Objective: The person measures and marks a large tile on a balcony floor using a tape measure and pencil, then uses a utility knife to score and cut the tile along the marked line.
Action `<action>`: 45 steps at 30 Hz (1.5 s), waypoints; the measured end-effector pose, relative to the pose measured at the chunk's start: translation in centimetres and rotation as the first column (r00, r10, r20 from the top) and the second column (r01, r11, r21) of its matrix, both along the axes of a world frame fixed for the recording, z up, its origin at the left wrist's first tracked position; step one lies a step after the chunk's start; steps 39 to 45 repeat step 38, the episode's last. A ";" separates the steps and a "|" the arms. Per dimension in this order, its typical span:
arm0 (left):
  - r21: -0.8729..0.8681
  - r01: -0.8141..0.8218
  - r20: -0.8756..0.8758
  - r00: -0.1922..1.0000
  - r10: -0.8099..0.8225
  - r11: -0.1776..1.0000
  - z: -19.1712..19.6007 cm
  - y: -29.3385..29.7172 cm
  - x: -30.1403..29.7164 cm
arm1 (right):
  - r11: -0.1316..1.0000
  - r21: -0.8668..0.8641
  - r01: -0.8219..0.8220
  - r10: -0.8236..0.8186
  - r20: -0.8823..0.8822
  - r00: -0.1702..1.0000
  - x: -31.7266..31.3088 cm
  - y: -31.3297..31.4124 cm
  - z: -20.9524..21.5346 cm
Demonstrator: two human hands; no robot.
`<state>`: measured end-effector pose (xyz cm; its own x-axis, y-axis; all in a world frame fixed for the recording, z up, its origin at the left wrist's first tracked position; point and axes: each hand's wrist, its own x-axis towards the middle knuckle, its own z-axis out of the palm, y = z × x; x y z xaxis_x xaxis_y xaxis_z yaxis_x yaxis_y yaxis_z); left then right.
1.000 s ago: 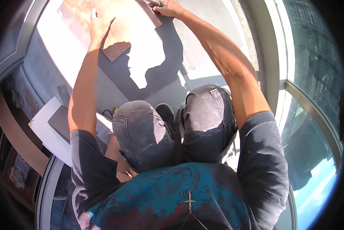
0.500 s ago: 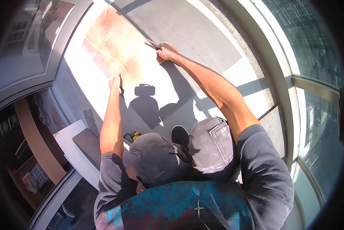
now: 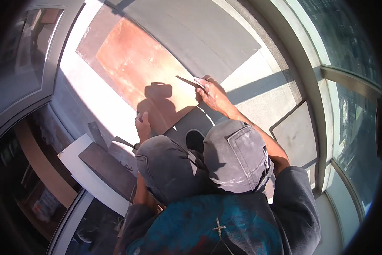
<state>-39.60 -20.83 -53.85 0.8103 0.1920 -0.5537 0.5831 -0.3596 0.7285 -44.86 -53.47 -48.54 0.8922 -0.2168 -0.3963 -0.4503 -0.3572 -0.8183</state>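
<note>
A copper-coloured sheet lies flat in front of me, partly under bright sunlight and the shadow of my head. My left hand is closed at its near left edge, thumb uppermost; the lower fingers are hidden. Beside its right edge, my right hand is wrapped round a slim dark tool. The tool points left over the sheet, and its exact kind cannot be made out. A brownish-grey sheet shows beyond the far left edge.
A large dark grey board lies to the right of the sheet. Glazing in a frame curves along the right. White and grey offcuts lean at the lower left, near an open cupboard. My shoe is between my knees.
Both hands have come closer to my body. The copper-coloured sheet has slid nearer with them, uncovering more of the brownish-grey sheet behind. The right hand still holds the tool.
</note>
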 end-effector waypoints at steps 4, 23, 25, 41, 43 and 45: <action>-0.124 -0.097 -0.106 0.991 0.084 0.987 -2.9 -1.7 -4.8 | 0.971 -0.227 0.081 -0.043 0.165 0.985 -5.5 -0.9 -2.5; -0.113 0.017 -0.414 0.908 -0.062 0.993 0.0 -2.8 -5.2 | 0.934 -0.335 0.127 -0.074 0.165 0.983 -8.6 0.3 -4.3; -0.093 -0.023 -0.399 0.917 -0.016 0.995 -0.8 -2.5 -5.4 | 0.933 -0.334 0.135 -0.083 0.166 0.983 -8.5 0.4 -4.5; -0.103 -0.137 -0.381 0.920 0.088 0.985 -1.7 -2.7 -5.9 | 0.905 -0.409 0.114 -0.060 0.142 0.988 -8.3 0.3 -4.6; -0.103 -0.137 -0.381 0.920 0.088 0.985 -1.7 -2.7 -5.9 | 0.905 -0.409 0.114 -0.060 0.142 0.988 -8.3 0.3 -4.6; -0.103 -0.137 -0.381 0.920 0.088 0.985 -1.7 -2.7 -5.9 | 0.905 -0.409 0.114 -0.060 0.142 0.988 -8.3 0.3 -4.6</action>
